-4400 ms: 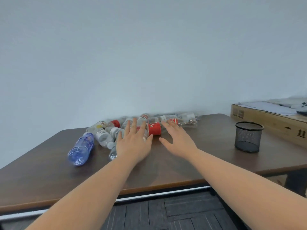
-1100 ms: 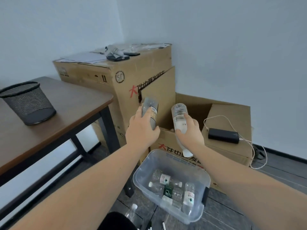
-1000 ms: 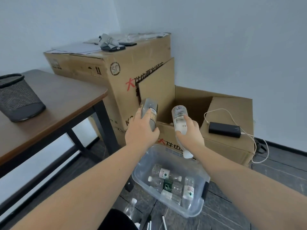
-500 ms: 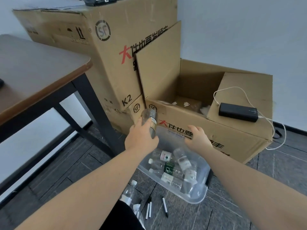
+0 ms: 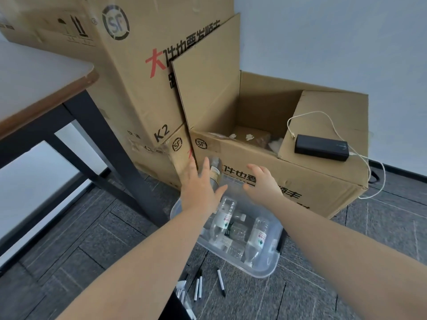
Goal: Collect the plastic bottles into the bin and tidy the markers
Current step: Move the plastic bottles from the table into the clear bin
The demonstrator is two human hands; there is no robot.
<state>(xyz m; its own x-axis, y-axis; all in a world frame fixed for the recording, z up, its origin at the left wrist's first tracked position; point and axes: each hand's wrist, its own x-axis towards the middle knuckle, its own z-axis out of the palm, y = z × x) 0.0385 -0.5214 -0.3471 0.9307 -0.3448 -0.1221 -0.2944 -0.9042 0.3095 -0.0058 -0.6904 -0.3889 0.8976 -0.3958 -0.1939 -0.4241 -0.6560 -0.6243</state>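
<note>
Grey floor tiles carry a clear bin (image 5: 261,270) set against cardboard boxes (image 5: 288,181), beside the worktop (image 5: 46,84). Half a second ago the left hand (image 5: 198,190) clasped a bottle (image 5: 215,172); now its grip is released, fingers spread, the bottle dropping above the bin. The right hand (image 5: 261,183) is empty, loosely curled, its bottle already lying in the bin. Markers (image 5: 198,285) wait scattered on the floor, untidied.

Two bare forearms are extended from the lower frame toward its centre. The left hand (image 5: 200,190) is held with fingers spread and straight. The right hand (image 5: 262,184) is held open, fingers loosely curved, just right of it.
</note>
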